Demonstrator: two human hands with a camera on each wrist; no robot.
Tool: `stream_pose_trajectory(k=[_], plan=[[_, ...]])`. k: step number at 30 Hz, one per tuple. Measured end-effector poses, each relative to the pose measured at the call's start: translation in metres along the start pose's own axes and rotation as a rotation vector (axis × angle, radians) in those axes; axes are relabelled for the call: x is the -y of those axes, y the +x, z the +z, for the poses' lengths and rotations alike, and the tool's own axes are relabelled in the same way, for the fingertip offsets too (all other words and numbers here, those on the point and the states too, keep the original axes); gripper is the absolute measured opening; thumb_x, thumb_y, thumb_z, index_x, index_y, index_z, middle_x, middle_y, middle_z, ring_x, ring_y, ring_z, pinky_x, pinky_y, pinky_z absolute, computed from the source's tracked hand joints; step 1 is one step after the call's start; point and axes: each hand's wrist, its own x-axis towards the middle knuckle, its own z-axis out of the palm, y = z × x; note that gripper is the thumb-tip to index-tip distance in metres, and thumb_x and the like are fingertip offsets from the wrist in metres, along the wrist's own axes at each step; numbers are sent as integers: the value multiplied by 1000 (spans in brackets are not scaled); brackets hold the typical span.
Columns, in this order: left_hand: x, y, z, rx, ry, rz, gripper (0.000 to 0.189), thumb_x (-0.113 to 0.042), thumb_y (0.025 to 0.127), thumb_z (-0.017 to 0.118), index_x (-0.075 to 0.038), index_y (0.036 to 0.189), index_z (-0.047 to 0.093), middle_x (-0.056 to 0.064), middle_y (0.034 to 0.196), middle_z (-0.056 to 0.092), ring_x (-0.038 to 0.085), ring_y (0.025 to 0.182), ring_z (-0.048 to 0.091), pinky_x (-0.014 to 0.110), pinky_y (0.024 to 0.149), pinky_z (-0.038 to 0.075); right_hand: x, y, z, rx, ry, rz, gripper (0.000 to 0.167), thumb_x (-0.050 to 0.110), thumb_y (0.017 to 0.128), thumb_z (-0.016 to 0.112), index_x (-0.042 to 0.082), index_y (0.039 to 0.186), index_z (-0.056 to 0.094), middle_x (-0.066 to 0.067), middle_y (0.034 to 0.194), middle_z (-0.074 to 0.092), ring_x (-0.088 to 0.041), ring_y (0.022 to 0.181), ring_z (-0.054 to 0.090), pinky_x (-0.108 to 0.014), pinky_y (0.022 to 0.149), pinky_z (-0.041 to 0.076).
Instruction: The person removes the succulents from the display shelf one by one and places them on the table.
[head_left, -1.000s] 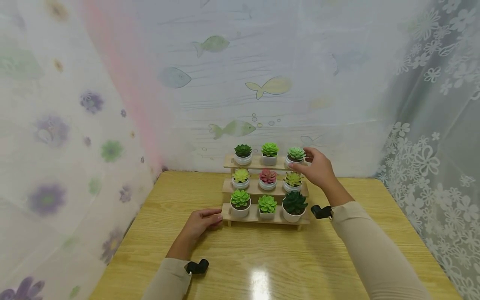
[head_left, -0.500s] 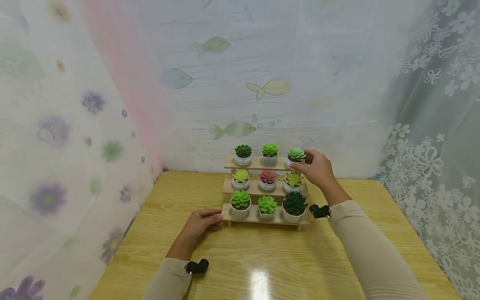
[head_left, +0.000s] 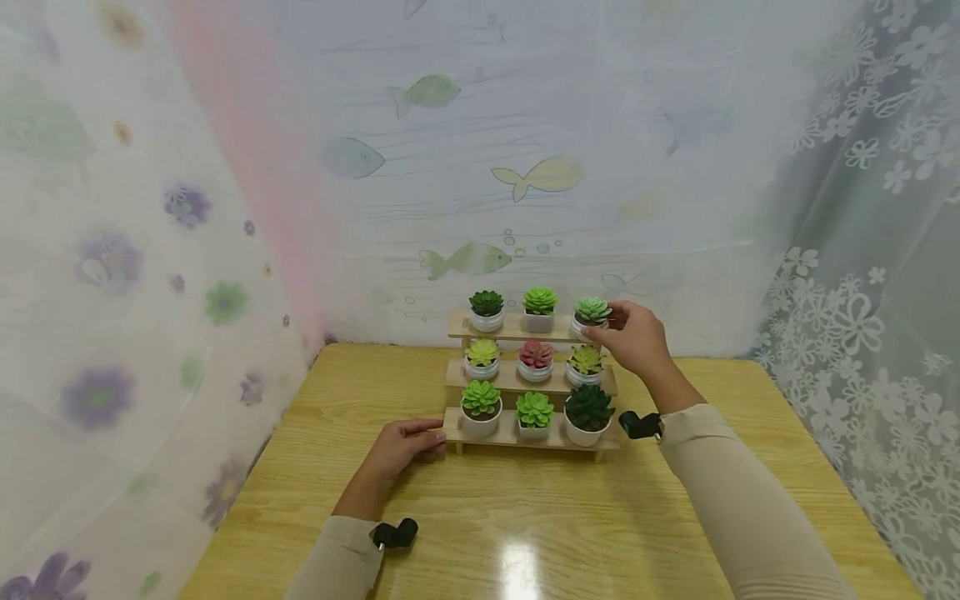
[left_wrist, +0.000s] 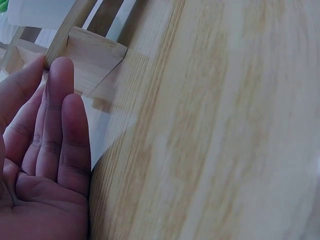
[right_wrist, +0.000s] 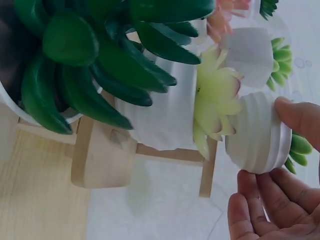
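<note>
A three-tier wooden plant stand (head_left: 510, 431) on the table bears several small potted succulents in rows. At the right end of its top shelf, my right hand (head_left: 636, 337) holds a pale green succulent in a ribbed white pot (head_left: 592, 312). The right wrist view shows the thumb on one side of that white pot (right_wrist: 256, 132) and the fingertips on the other. My left hand (head_left: 401, 450) pinches the left end of the bottom shelf. In the left wrist view, thumb and fingers meet at the shelf's wooden edge (left_wrist: 72, 30), with the palm (left_wrist: 45, 200) facing the camera.
On the bottom shelf's right end stands a large dark green succulent (head_left: 588, 406). A red succulent (head_left: 536, 353) sits mid-stand. The wood-grain table (head_left: 375, 375) meets a fish-print curtain (head_left: 450, 208) behind; patterned curtains flank both sides.
The right hand and the pale green succulent have shifted very slightly to the right. The left hand keeps its place at the stand.
</note>
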Motion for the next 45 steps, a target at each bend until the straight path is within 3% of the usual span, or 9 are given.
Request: stream_pose_trajectory(k=[12, 25, 38, 45], plan=[[0, -2, -1, 16, 0, 6, 44, -16, 95, 77, 2, 134, 68, 8, 104, 80, 17, 92, 78, 29, 78, 63, 4, -7, -6, -6, 47, 19, 89, 48, 93, 75, 3, 160, 37, -25, 151, 51, -42, 139, 51, -59, 105, 51], [-1, -1, -2, 26, 9, -3, 44, -17, 96, 76, 0, 135, 67, 9, 106, 79, 17, 93, 78, 30, 79, 63, 9, -25, -5, -12, 102, -55, 89, 52, 91, 77, 5, 158, 41, -23, 145, 56, -40, 131, 58, -57, 101, 55], [-2, -1, -2, 25, 8, 1, 44, -17, 96, 76, 1, 135, 67, 9, 106, 79, 18, 94, 78, 31, 80, 63, 17, -45, 2, 26, 102, -70, 94, 55, 89, 78, 5, 158, 40, -22, 143, 57, -39, 129, 59, -57, 103, 53], [-2, -3, -2, 31, 13, 9, 45, -18, 96, 76, 0, 136, 66, 10, 108, 79, 19, 96, 77, 33, 83, 63, 20, -60, 14, 30, 113, -146, 84, 49, 87, 82, 6, 152, 50, -17, 139, 58, -37, 124, 63, -54, 96, 57]])
